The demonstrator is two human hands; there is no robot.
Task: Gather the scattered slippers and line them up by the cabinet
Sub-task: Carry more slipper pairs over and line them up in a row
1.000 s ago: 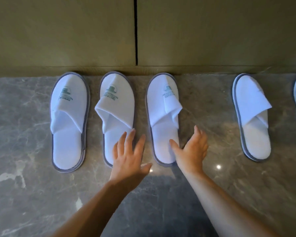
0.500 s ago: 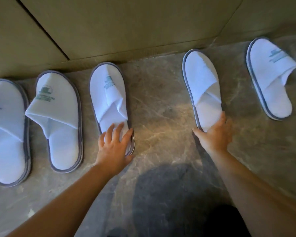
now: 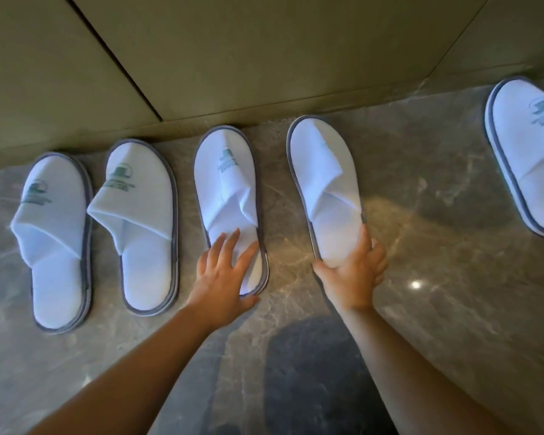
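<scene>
Three slippers sit toe-in along the cabinet (image 3: 264,58) base. Our right hand (image 3: 355,277) pinches the fourth slipper (image 3: 324,183) heel; our left hand (image 3: 223,277) rests spread on the third slipper (image 3: 226,189). A fifth slipper (image 3: 528,152) waits well apart.

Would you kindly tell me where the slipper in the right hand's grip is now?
In the head view, that slipper lies right of centre, fourth in the row, toe toward the cabinet, heel in the right hand, with a gap before the far-right slipper.

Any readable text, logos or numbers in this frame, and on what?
No text is legible.
Far-left slipper: green logo with lettering, blurred.
Second slipper: same, blurred.
Third slipper: same, partly folded.
Far-right slipper: same, blurred.
Fourth slipper: no clear print visible.
</scene>
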